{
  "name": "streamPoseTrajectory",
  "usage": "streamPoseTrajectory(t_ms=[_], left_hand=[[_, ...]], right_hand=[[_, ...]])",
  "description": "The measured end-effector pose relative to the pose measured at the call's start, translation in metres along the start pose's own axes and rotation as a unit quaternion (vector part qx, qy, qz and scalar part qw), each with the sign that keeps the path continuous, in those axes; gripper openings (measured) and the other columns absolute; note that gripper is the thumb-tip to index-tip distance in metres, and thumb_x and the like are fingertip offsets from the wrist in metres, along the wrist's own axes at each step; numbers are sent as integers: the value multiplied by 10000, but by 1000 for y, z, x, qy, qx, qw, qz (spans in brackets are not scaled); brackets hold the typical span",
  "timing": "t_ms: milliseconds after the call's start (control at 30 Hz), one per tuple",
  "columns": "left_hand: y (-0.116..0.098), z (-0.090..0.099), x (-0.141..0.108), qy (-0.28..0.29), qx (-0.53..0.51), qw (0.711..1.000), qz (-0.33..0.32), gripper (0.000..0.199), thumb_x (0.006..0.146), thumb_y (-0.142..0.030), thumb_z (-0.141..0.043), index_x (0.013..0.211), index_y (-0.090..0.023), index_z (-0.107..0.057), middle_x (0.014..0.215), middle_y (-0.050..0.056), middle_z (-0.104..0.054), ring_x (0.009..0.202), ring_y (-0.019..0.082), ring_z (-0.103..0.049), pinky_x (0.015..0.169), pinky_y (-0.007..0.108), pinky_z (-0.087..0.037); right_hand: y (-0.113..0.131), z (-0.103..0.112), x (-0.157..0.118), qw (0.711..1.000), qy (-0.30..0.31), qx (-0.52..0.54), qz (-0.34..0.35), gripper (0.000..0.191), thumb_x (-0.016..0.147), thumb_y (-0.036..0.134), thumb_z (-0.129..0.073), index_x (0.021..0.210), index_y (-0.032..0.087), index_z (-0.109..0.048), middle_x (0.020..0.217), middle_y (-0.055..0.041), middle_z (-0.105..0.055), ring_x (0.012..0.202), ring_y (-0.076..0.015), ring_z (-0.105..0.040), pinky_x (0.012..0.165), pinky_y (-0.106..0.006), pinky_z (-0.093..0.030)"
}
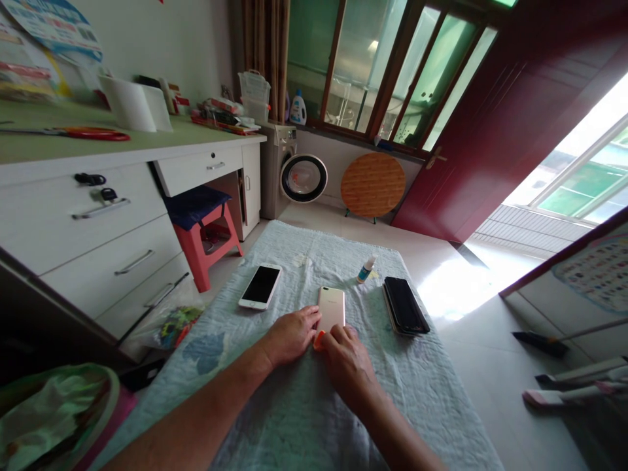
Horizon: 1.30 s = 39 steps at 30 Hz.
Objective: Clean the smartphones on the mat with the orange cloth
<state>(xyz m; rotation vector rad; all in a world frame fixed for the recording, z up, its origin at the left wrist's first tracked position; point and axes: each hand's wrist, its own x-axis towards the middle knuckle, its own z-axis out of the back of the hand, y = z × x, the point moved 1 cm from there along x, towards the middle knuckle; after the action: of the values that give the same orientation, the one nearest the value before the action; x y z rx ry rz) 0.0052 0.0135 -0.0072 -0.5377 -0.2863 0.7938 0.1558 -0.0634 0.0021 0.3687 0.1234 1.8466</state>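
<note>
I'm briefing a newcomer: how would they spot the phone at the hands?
Find the pale blue cloth. Near its middle, the left hand and right hand meet at the phone. Unlike the white phone and black phone, it shows its pale gold back, not its screen.

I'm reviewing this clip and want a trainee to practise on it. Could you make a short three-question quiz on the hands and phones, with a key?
1. Multiple choice: what colour is the small thing pinched in the right hand?
a) blue
b) orange
c) green

2. True or false: the white-framed phone lies to the person's left of the gold phone.

3. Fill the gap: the gold phone, with the left hand at its left edge, lies with its ____ facing up.

Key: 1. b; 2. true; 3. back (the camera and logo side shows).
</note>
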Motion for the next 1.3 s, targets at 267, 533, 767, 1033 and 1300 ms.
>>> streamPoseTrajectory(t_ms=[267, 533, 767, 1033, 1300], left_hand=[[2, -3, -2, -6, 11, 1000, -8, 461, 825, -132, -493, 1281, -178, -546, 1425, 96, -493, 1265, 217, -515, 1073, 326, -403], [-2, 0, 0, 13, 11, 1000, 10, 448, 842, -128, -470, 1281, -156, -555, 1438, 110, -482, 1275, 222, -510, 1077, 327, -398], [0, 0, -1, 10, 7, 1000, 3, 447, 838, -137, -479, 1277, -161, -560, 1434, 102, -487, 1264, 213, -521, 1075, 317, -402], [2, -4, -2, -8, 20, 1000, -10, 473, 821, -136, -495, 1291, -165, -539, 1431, 104, -486, 1263, 225, -516, 1067, 338, -415], [2, -4, -1, 4, 18, 1000, 4, 478, 825, -147, -491, 1300, -172, -540, 1443, 104, -473, 1258, 234, -522, 1062, 345, -421]], right_hand=[[-14, 27, -10, 996, 57, -9, -70, 150, 898, 130, -539, 871, 231, -647, 907, -10, -624, 848, -147, -524, 698, -237, -328], [10, 11, 15, 996, 69, -37, -39, 152, 912, 178, -520, 858, 203, -660, 882, -41, -633, 807, -164, -543, 720, -274, -334], [6, 11, 15, 997, 67, -18, -43, 146, 919, 194, -526, 864, 210, -660, 889, -27, -627, 817, -151, -547, 715, -251, -348], [-20, 33, -6, 994, 72, 44, -76, 162, 890, 135, -524, 835, 214, -655, 884, -12, -609, 829, -126, -547, 724, -202, -365], [-28, 30, 15, 994, 73, 18, -79, 143, 878, 202, -551, 766, 182, -638, 851, -21, -610, 784, -126, -553, 711, -214, -369]])
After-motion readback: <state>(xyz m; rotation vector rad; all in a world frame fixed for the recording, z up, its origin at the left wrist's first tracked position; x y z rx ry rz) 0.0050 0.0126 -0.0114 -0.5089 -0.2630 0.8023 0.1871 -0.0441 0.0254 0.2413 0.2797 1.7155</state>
